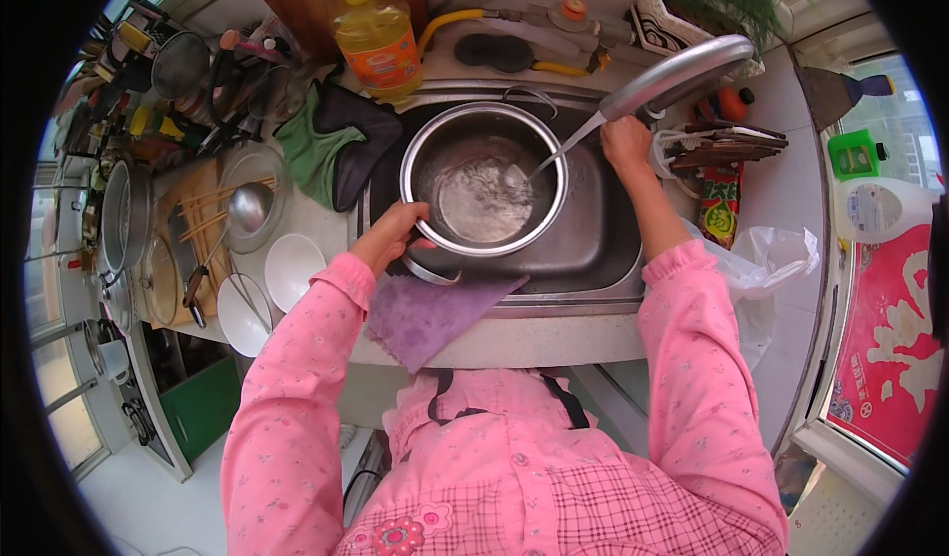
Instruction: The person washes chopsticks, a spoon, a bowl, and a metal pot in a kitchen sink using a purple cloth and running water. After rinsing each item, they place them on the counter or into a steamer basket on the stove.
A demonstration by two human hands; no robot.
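Note:
A round stainless-steel pot (485, 122) rests in or over the metal sink (600, 248), slightly left of its middle. Water stirs inside it, fed by a slanting stream from the silver gooseneck faucet (678, 70). My left hand (397, 233) grips the pot's near left rim, thumb inward, just above a metal loop handle (430, 270). At the faucet, just under its spout end, my right hand (626, 143) is closed; the spout partly hides its fingertips. A purple cloth (441, 315) drapes over the sink's front edge below the pot.
Left are two white bowls (294, 270), a ladle (250, 207), a cutting board (207, 174) with a knife and chopsticks, and a green-black cloth (334, 141). A yellow soap bottle (382, 52) stands behind. Right are a plastic bag (764, 259) and a potted plant (723, 0).

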